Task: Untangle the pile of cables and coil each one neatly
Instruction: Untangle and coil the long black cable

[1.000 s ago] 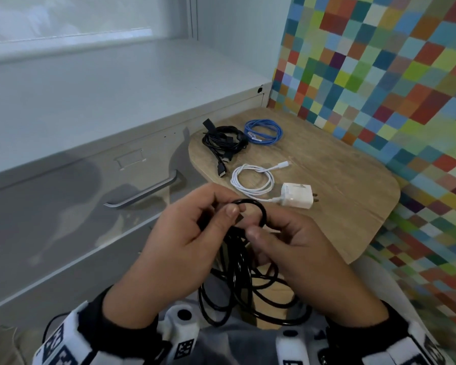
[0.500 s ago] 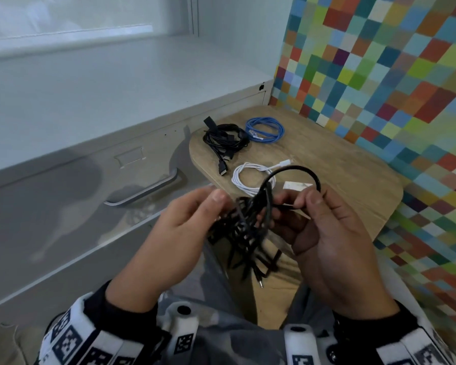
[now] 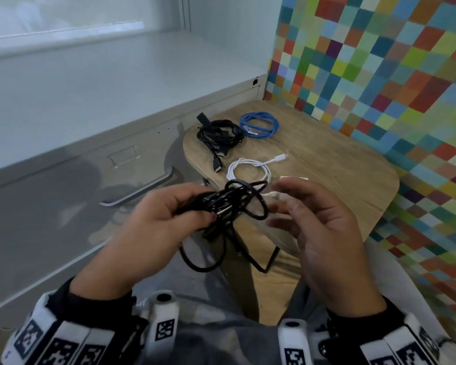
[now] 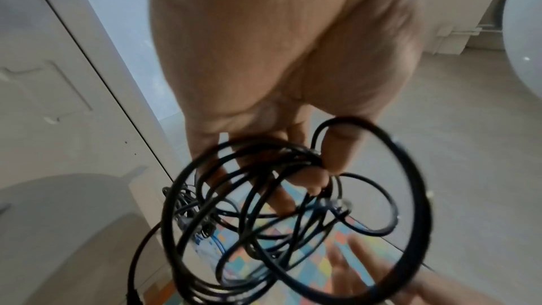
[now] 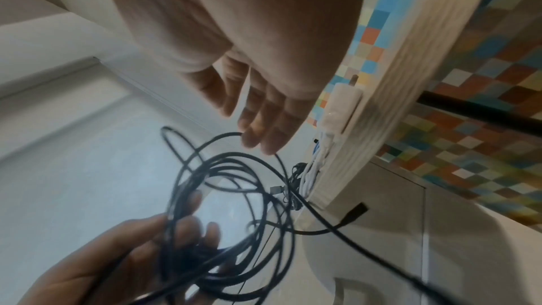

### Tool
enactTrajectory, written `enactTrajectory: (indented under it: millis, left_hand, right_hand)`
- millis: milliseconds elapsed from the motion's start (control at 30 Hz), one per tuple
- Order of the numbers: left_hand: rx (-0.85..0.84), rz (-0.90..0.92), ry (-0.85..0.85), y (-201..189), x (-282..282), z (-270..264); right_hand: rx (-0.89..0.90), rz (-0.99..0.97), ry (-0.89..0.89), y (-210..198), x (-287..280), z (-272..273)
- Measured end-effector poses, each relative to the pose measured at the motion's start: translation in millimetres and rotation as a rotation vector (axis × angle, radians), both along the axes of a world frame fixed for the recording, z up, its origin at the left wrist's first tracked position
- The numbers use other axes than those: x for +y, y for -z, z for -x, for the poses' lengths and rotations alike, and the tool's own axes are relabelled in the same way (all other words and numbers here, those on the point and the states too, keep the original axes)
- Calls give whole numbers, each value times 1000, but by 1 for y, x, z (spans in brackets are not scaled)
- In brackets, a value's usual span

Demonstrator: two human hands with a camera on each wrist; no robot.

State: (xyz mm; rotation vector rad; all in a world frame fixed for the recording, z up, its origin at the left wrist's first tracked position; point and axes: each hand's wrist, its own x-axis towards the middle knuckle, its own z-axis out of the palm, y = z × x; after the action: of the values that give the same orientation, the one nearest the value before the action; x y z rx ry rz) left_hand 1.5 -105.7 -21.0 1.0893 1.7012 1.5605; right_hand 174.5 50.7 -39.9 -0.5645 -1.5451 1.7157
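Note:
My left hand (image 3: 192, 206) grips a tangled bundle of thin black cable (image 3: 237, 204) above my lap, in front of the wooden table (image 3: 340, 175). Loose loops hang below it. In the left wrist view my thumb and fingers (image 4: 310, 177) pinch the gathered loops (image 4: 264, 205). My right hand (image 3: 284, 206) is blurred just right of the bundle, with its fingers spread and holding nothing. In the right wrist view its straight fingers (image 5: 261, 124) are at the top of a cable loop (image 5: 234, 194).
On the table lie a coiled black cable (image 3: 219, 133), a coiled blue cable (image 3: 259, 125) and a coiled white cable (image 3: 249, 171) with a white charger (image 5: 343, 106). A grey metal cabinet with a handle (image 3: 140, 191) stands left. A colourful checked wall (image 3: 379, 75) is right.
My right hand has let go of the black loop it was pinching and has opened. The left hand now holds the whole bundle alone, a little higher and further left.

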Motion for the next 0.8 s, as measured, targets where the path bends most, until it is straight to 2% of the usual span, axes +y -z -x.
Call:
enactTrajectory:
  millis: [133,233,300,367,500,600,800]
  left_hand:
    - [-376,-240,-62,-5,-8,11]
    - [-652,-352,-64,-17,-10,7]
    - [-733,-385,-74,-23,-10,5]
    - [-772,-405,-100,-24,-11,5]
    - [-794,-396,-159,-20,-9,10]
    - [-806,-370,-164,-15,-6,11]
    - [-632,-224,-130,-7,1,3]
  right_hand:
    - [-105,-1,5,9,4,1]
    - [-184,23,-129,11,-3,5]
    - [-220,7,-210,12,-8,7]
    - [-211,12,-255,12,-10,7]
    - [-94,212,-320,6,-16,5]
    - [-60,181,-280,7,-17,5]
    - [9,153,-149,-1,-14,7]
